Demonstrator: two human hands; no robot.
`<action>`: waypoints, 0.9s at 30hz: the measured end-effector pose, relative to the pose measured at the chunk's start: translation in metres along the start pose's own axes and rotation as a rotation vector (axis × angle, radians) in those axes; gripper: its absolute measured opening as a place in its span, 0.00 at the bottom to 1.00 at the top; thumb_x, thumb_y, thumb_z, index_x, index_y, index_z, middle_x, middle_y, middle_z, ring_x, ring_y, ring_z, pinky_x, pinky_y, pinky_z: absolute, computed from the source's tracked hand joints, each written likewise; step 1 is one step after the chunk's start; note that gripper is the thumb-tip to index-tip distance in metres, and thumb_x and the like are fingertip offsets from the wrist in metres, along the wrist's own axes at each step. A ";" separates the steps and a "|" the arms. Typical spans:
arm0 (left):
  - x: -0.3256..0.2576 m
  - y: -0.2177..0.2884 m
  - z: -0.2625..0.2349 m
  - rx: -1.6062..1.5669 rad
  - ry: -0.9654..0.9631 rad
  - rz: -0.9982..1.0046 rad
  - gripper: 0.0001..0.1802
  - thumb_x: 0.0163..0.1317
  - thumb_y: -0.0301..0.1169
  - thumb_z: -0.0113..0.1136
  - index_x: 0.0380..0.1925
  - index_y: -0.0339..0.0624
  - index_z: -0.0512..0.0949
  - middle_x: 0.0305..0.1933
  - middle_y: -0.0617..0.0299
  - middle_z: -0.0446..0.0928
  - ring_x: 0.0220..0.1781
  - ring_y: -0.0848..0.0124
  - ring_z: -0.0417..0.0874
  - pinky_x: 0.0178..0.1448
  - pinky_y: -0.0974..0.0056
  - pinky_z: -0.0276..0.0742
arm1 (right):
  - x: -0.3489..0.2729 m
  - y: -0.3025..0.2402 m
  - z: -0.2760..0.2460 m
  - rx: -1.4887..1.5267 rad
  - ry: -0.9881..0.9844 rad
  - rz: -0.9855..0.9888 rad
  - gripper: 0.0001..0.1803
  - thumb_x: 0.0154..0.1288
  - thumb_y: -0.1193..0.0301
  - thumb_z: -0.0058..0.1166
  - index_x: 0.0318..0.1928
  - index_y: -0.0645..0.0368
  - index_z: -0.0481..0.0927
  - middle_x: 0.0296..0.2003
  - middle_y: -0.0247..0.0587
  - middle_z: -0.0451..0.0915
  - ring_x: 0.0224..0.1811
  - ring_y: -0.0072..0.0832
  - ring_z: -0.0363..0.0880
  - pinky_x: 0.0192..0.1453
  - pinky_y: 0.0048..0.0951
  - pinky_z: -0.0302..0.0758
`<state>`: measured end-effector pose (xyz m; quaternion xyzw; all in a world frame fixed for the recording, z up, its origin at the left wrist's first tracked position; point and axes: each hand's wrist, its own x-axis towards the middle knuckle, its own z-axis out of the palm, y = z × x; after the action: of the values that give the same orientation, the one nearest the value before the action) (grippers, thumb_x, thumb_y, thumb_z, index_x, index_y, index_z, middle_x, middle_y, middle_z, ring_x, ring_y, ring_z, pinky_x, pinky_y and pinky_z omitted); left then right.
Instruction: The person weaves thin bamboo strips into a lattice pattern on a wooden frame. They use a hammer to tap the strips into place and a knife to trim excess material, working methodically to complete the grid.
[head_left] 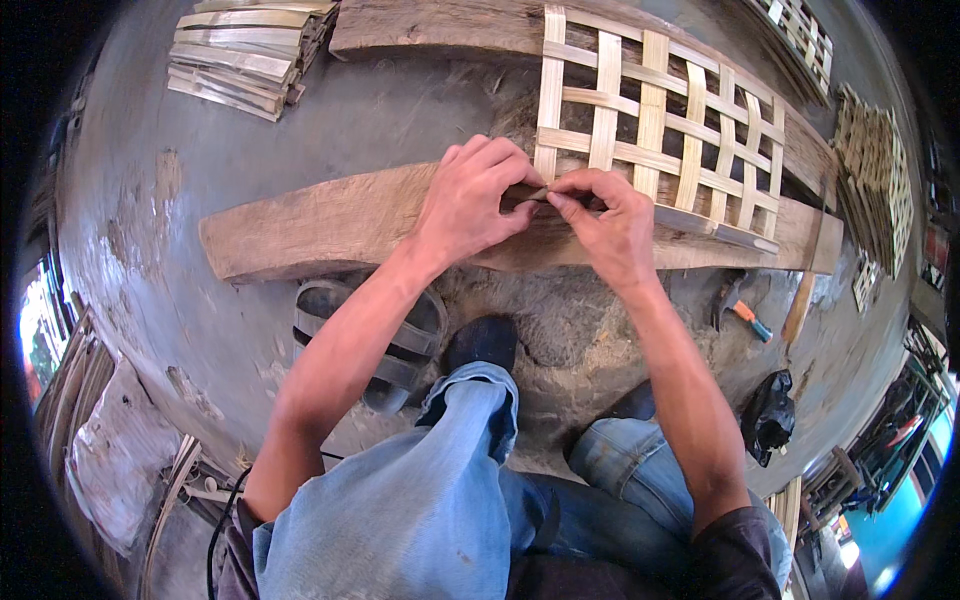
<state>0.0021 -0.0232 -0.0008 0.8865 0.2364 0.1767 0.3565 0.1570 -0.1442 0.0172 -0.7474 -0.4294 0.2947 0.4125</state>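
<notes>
pinching one thin bamboo strip (pixel 540 193) between them, left hand (pixel 470 200) and right hand (pixel 605 225) meet at the woven mat's (pixel 660 130) seven o'clock corner, over a wooden plank (pixel 320 220).

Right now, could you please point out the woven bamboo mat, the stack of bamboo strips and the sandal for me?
woven bamboo mat (pixel 660 125), head view, on a pale upright strip near its middle.
stack of bamboo strips (pixel 245 50), head view, on the top strips.
sandal (pixel 400 350), head view, on its dark straps.
</notes>
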 end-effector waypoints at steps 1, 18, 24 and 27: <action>0.001 -0.002 0.000 0.002 0.001 0.004 0.16 0.42 0.27 0.73 0.34 0.47 0.83 0.42 0.64 0.79 0.49 0.61 0.79 0.50 0.57 0.71 | 0.002 0.001 0.001 -0.005 0.000 -0.018 0.09 0.55 0.75 0.70 0.38 0.54 0.87 0.35 0.36 0.87 0.39 0.33 0.84 0.42 0.32 0.78; 0.003 -0.008 0.003 -0.010 0.013 0.017 0.16 0.42 0.27 0.74 0.35 0.49 0.84 0.41 0.66 0.79 0.48 0.63 0.78 0.51 0.58 0.71 | 0.005 0.003 0.009 -0.138 0.087 -0.208 0.09 0.51 0.78 0.69 0.34 0.53 0.86 0.34 0.35 0.87 0.39 0.36 0.84 0.43 0.34 0.79; 0.003 -0.008 0.003 -0.014 0.010 0.015 0.16 0.42 0.27 0.74 0.35 0.50 0.84 0.41 0.66 0.78 0.48 0.62 0.78 0.51 0.58 0.71 | 0.005 0.005 0.010 -0.162 0.107 -0.257 0.10 0.50 0.78 0.69 0.34 0.53 0.86 0.34 0.34 0.86 0.38 0.35 0.84 0.42 0.33 0.79; 0.003 -0.009 0.003 -0.011 0.004 0.010 0.16 0.42 0.27 0.74 0.35 0.50 0.84 0.41 0.66 0.78 0.48 0.62 0.78 0.51 0.58 0.71 | 0.005 0.005 0.011 -0.201 0.104 -0.288 0.10 0.49 0.78 0.69 0.33 0.53 0.86 0.34 0.33 0.86 0.38 0.34 0.83 0.42 0.33 0.79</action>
<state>0.0035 -0.0178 -0.0086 0.8853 0.2316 0.1817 0.3601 0.1529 -0.1375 0.0072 -0.7299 -0.5374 0.1493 0.3952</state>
